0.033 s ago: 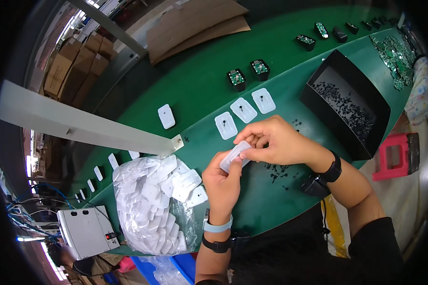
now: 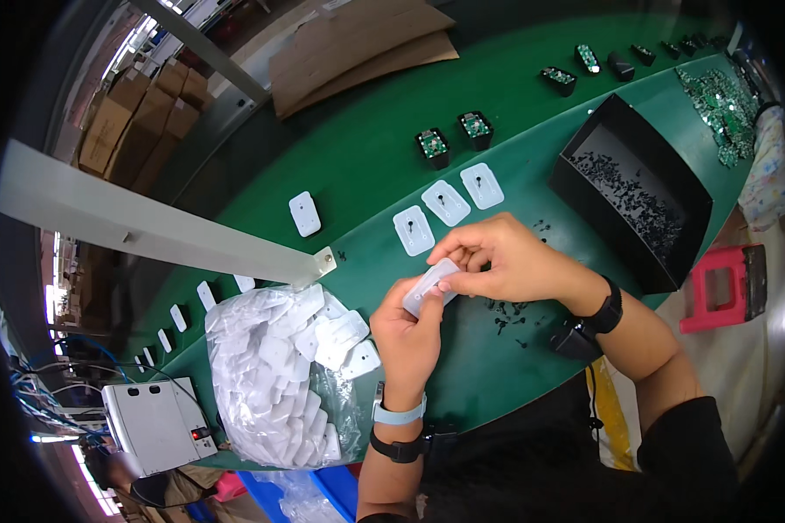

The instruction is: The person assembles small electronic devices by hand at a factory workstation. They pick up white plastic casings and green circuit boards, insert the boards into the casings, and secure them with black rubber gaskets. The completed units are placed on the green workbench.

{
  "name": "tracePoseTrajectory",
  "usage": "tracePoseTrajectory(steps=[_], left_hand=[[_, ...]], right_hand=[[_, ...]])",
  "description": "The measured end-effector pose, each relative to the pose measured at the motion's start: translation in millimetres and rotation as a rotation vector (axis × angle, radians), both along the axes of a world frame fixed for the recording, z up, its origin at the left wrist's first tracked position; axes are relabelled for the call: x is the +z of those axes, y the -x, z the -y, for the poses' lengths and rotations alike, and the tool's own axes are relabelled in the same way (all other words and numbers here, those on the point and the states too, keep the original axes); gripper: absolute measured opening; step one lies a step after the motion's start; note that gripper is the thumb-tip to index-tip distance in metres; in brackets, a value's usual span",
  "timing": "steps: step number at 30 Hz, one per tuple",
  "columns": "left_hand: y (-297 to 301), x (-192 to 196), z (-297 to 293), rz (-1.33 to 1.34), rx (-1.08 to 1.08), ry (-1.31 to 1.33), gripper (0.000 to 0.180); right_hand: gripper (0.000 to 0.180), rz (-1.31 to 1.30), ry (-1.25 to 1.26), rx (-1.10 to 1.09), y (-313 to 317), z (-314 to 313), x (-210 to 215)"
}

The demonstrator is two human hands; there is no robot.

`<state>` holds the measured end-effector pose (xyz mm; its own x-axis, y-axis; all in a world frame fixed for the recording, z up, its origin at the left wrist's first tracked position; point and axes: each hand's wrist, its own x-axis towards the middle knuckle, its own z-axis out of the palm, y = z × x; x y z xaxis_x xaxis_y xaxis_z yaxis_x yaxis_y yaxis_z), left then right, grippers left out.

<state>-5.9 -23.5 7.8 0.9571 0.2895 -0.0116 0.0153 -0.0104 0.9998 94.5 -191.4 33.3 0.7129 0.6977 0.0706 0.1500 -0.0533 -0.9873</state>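
Note:
Over the green bench, my left hand (image 2: 407, 336) grips a white plastic cover (image 2: 430, 286) by its lower end, thumb on top. My right hand (image 2: 495, 261) pinches the same cover at its upper right side, its thumb pressed near the middle. Whatever lies under that thumb is hidden. Just beyond my hands stand three open white covers (image 2: 413, 231) in a row, each with a small black part inside. Loose small black parts (image 2: 508, 312) are scattered on the bench beside my right hand. Left of my left hand, a clear plastic bag (image 2: 270, 375) is heaped with white covers.
A black bin (image 2: 576, 179) of small black parts stands at the right. Black housings with green circuit boards (image 2: 433, 146) sit on the far belt, where a white cover (image 2: 304, 214) also lies. A metal post (image 2: 166, 227) crosses at left, near a grey box (image 2: 160, 427).

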Motion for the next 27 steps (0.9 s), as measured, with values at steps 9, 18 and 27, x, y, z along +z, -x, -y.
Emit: tracePoseTrajectory(steps=[9,18,27], left_hand=[[-7.2,3.4,-14.8,0.078,0.201,0.429,0.017],[-13.4,4.0,-25.5,0.200,0.150,0.779,0.017],[-12.4,-3.1,-23.9,0.222,0.057,0.930,0.038]], right_hand=[[0.035,0.844,0.545,-0.407,-77.0,-44.5,7.5],[0.025,0.863,0.404,-0.419,-92.6,-69.9,10.5],[0.040,-0.060,-0.220,0.007,-13.4,-13.8,11.8]])
